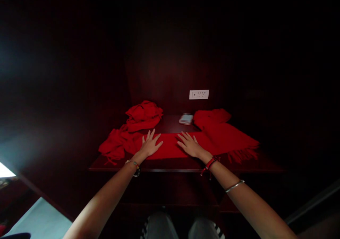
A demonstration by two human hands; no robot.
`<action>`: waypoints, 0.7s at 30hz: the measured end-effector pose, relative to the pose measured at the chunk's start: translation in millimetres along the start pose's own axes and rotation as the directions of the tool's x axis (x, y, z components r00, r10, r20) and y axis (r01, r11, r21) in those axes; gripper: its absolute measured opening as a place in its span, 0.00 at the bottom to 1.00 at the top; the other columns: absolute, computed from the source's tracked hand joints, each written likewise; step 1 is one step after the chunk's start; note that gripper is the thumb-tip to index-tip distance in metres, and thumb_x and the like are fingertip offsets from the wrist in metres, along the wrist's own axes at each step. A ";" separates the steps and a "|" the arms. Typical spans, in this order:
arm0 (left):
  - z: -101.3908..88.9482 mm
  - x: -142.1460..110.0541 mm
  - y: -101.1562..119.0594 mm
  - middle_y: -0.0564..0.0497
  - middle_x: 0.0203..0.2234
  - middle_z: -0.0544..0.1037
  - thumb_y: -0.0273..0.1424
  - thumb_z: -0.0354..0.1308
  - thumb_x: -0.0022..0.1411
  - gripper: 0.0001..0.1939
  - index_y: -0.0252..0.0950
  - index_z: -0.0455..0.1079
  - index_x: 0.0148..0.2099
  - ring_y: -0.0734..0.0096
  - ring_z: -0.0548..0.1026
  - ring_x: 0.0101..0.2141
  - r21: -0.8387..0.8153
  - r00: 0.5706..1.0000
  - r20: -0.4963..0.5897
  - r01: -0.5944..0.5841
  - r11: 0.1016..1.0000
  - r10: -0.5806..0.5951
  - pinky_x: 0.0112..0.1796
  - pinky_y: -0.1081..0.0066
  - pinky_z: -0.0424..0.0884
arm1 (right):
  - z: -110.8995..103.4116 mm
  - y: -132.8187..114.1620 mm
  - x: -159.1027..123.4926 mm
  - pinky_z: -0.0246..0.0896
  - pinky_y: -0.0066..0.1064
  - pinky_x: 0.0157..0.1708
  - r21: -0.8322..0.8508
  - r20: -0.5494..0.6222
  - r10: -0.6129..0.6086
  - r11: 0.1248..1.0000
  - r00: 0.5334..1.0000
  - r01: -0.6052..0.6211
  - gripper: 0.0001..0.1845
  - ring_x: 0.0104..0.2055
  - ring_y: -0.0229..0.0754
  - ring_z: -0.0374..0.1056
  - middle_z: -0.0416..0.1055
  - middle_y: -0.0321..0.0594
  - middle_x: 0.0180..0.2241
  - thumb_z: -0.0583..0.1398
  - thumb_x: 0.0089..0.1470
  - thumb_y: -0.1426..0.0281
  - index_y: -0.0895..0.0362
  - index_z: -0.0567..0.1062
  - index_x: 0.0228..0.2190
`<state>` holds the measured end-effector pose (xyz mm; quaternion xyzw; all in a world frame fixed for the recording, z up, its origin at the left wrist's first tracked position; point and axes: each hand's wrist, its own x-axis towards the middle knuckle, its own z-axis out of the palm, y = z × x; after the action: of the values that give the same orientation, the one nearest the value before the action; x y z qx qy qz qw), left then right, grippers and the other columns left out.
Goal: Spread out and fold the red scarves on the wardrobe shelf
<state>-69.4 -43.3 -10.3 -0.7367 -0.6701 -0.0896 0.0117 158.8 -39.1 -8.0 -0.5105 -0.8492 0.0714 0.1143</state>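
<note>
A red scarf [170,147] with fringed ends lies across a dark wooden shelf [170,165]. Its middle stretch is spread flat along the front, while the left part is bunched into a crumpled heap and the right part is folded over, fringe hanging near the shelf's edge. My left hand [151,145] rests palm down on the flat stretch, fingers spread. On the same stretch, to the right, my right hand [190,145] lies flat with its fingers apart. Neither hand grips the cloth.
Behind the scarf sits a small pale item [186,119], blurred out. A white socket panel [199,94] is fixed to the dark back wall. Dark panels enclose the shelf left and right. A pale surface [39,219] shows at lower left.
</note>
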 end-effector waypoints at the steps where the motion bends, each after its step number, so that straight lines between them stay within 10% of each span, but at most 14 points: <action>1: -3.8 3.8 -0.7 0.52 0.60 0.35 0.52 0.32 0.57 0.31 0.46 0.46 0.60 0.54 0.35 0.58 -0.025 0.998 0.069 -0.006 1.000 0.008 0.52 0.50 0.42 | -1.4 -4.4 -5.1 0.33 0.46 0.56 0.023 -0.036 -0.067 0.997 0.997 0.068 0.30 0.60 0.47 0.35 0.41 0.43 0.60 0.39 0.56 0.55 0.55 0.49 0.57; 4: -16.1 21.7 -1.0 0.48 0.60 0.41 0.51 0.33 0.57 0.33 0.42 0.47 0.60 0.56 0.40 0.58 -0.042 0.963 0.261 -0.052 0.998 0.061 0.52 0.55 0.46 | -2.8 -15.4 -22.1 0.45 0.35 0.53 0.009 -0.057 -0.284 0.959 0.957 0.285 0.25 0.56 0.44 0.49 0.55 0.47 0.55 0.45 0.56 0.61 0.59 0.59 0.53; 11: -14.1 35.9 10.0 0.54 0.60 0.41 0.50 0.40 0.56 0.30 0.48 0.46 0.60 0.62 0.37 0.59 -0.081 0.911 0.302 -0.271 0.959 0.283 0.54 0.57 0.41 | -7.8 -31.6 -42.7 0.57 0.31 0.42 -0.337 -0.043 -0.520 0.811 0.853 0.478 0.12 0.41 0.41 0.63 0.68 0.46 0.36 0.49 0.55 0.76 0.60 0.69 0.38; 21: 2.1 18.8 9.7 0.58 0.60 0.42 0.50 0.34 0.58 0.27 0.53 0.43 0.60 0.62 0.39 0.59 -0.072 0.917 0.249 -0.302 0.950 0.311 0.54 0.54 0.38 | -1.8 -44.7 -27.7 0.58 0.28 0.34 -0.411 0.007 -0.480 0.798 0.877 0.441 0.09 0.35 0.40 0.66 0.70 0.46 0.31 0.50 0.55 0.76 0.61 0.69 0.36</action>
<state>-57.9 -25.5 -8.6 -0.8380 -0.5407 -0.0013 -0.0733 133.8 -84.5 1.1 -0.3038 -0.9374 -0.1586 0.0624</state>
